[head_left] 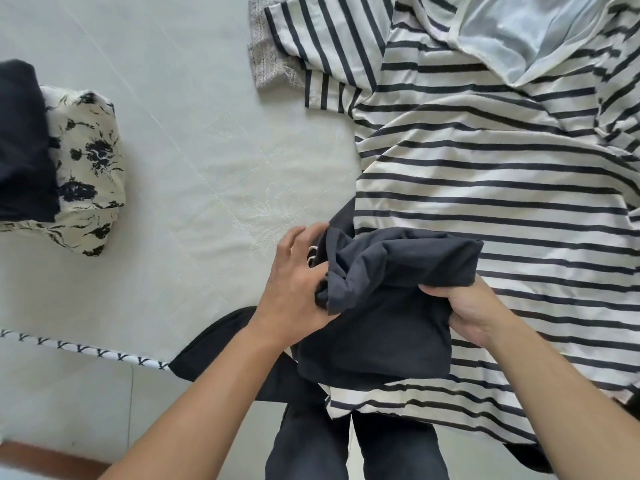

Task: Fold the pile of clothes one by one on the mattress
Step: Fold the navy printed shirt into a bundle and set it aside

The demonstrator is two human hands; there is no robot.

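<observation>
Both hands are on the same piece: a dark grey garment (377, 292), bunched up and held just above the near edge of the mattress (214, 174). The left hand (298, 282) has its fingers curled into the crumpled left side of it, thumb pointing up toward the top of the bunch, where a bit of pale cord or label peeks out between the fingers (can't tell which). The right hand (460, 310) grips the right edge, fingers tucked under the fabric so a flap drapes over the knuckles. So the garment sits right between the two hands, with its lower part hanging down toward the person's dark trousers (398, 448).

Under and behind it, a big white shirt with dark stripes (485, 161) is spread out over the right half of the mattress, touching the held piece. A light blue cloth (519, 32) lies on top of it at the far end, and a speckled grey bit (270, 64) pokes out from under its sleeve.

Well off to the left there's a folded stack: a cream floral-print piece (90, 168) with a black folded garment (20, 140) resting partly on it.
</observation>
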